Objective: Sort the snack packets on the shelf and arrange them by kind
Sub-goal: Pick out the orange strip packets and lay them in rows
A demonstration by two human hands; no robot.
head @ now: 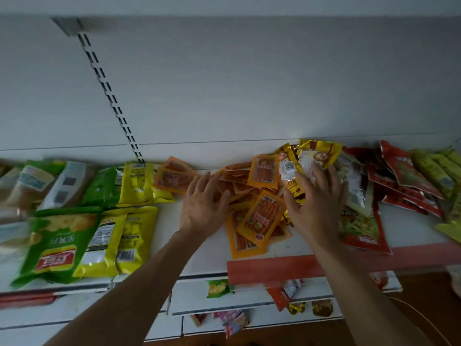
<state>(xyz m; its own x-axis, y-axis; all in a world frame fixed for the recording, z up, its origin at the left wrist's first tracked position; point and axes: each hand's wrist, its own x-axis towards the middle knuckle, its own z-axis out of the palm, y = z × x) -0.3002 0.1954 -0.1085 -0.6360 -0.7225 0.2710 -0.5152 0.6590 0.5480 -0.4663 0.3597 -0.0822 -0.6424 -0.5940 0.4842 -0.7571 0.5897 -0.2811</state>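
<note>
Glossy orange sachets, flat and rectangular, are lying heaped on the white shelf between the two hands. The left hand is holding its fingers straight and spread at the heap's left edge. The right hand is lying splayed, gripping nothing, on crinkled gold foil packets.

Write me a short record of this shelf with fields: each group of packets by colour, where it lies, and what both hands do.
shelf: white, with a red strip on the front edge
orange packets: loose pile in the middle
gold packets: behind the pile, towards the right
red packets: right of the gold ones, overlapping
green bag: front left, lying flat
yellow packets: right beside the green bag
left hand: fingers spread, over the left edge of the orange pile
right hand: fingers spread, resting on the gold packets
</note>
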